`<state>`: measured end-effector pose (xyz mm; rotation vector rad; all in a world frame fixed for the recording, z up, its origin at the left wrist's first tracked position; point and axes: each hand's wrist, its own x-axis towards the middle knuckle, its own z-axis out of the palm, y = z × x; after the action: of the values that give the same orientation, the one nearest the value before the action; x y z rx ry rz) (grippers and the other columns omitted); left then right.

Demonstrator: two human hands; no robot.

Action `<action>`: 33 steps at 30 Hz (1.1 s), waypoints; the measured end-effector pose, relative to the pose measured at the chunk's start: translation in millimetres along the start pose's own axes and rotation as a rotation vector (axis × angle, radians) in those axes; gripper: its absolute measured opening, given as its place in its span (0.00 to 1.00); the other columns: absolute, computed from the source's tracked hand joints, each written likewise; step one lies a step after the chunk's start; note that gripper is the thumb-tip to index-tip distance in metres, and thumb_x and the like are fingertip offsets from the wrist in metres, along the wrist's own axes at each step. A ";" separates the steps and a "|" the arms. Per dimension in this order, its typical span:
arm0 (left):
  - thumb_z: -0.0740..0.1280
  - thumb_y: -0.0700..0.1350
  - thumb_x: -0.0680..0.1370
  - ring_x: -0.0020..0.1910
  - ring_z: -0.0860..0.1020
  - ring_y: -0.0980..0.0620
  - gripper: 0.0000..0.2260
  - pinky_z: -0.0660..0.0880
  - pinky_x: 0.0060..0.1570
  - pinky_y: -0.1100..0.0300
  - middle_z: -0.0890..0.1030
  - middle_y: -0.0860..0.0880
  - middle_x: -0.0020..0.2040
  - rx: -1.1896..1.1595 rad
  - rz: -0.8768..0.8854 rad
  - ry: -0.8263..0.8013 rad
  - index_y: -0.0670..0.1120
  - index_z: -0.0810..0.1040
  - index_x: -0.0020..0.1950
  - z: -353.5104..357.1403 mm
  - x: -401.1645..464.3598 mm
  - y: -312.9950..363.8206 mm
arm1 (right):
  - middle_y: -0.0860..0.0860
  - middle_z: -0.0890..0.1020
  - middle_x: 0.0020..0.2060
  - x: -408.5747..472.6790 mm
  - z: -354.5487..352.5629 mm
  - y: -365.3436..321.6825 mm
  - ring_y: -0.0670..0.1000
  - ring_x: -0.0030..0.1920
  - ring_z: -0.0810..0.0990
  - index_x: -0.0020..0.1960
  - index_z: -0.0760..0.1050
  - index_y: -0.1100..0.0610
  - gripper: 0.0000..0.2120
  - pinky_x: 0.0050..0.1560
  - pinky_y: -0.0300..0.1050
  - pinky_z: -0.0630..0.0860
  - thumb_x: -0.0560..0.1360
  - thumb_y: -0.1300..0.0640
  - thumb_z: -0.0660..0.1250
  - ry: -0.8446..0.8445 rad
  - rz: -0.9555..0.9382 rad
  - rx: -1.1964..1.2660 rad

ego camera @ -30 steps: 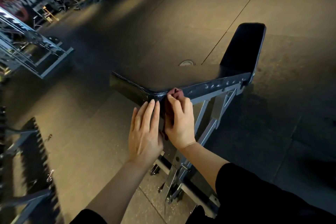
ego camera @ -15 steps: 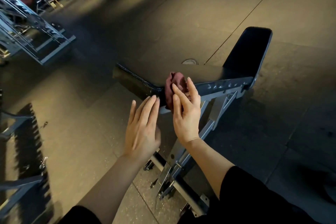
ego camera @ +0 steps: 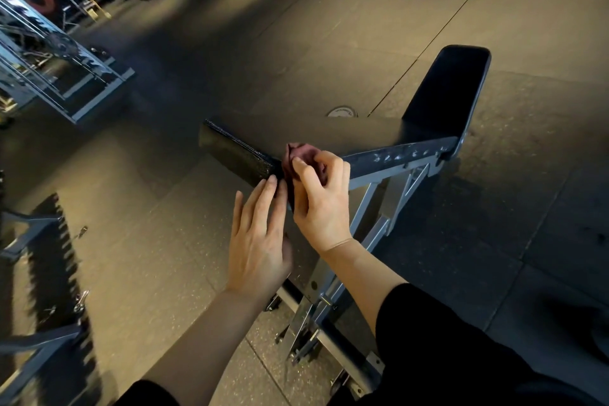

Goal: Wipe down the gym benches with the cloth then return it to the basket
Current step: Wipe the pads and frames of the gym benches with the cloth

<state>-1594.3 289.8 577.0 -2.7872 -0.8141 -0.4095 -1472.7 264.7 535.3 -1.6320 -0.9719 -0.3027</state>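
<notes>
One bench [ego camera: 329, 135] stands in front of me, its long axis running from the near left corner away to the right, where the second black pad [ego camera: 448, 89] tilts upward. So I count two pads on one grey metal frame [ego camera: 379, 227], whose legs spread down toward my knees. One cloth [ego camera: 301, 158], dark red and bunched, sits at the near corner of the flat pad, draped over its edge. My right hand [ego camera: 321, 204] grips it, fingers curled around the wad and pressing it against the pad's side. My left hand [ego camera: 260, 244] is flat with fingers straight and close together, fingertips touching the pad's front edge just beside the cloth. Open rubber floor [ego camera: 329, 26] lies on the far side and to the right of the bench. To my left, well apart, stands a weight rack [ego camera: 62, 76], and a toothed metal rail [ego camera: 56, 273] lies on the floor nearer me.
</notes>
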 end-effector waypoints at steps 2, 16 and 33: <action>0.72 0.35 0.67 0.75 0.60 0.44 0.39 0.49 0.76 0.45 0.62 0.42 0.74 0.015 0.007 -0.013 0.40 0.61 0.76 -3.5 0.4 0.1 | 0.60 0.71 0.58 -1.3 3.5 0.0 0.59 0.55 0.69 0.61 0.69 0.54 0.15 0.52 0.45 0.69 0.76 0.55 0.65 0.030 0.065 0.049; 0.75 0.39 0.65 0.72 0.66 0.45 0.37 0.49 0.75 0.44 0.66 0.43 0.72 0.142 -0.018 -0.111 0.39 0.67 0.73 -23.2 1.4 12.1 | 0.61 0.72 0.59 -1.4 -3.2 -15.4 0.60 0.58 0.71 0.63 0.74 0.58 0.16 0.55 0.48 0.72 0.76 0.57 0.62 -0.004 0.131 0.137; 0.69 0.40 0.70 0.76 0.59 0.45 0.32 0.52 0.74 0.45 0.66 0.41 0.74 0.214 0.164 -0.150 0.38 0.67 0.73 -7.5 20.0 36.6 | 0.56 0.68 0.54 9.9 -8.4 68.5 0.58 0.53 0.73 0.62 0.71 0.58 0.14 0.56 0.57 0.75 0.77 0.65 0.61 0.037 0.578 0.220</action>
<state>-1559.5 267.4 586.0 -2.6802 -0.6117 -0.0798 -1414.4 261.2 497.2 -1.6179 -0.4522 0.1622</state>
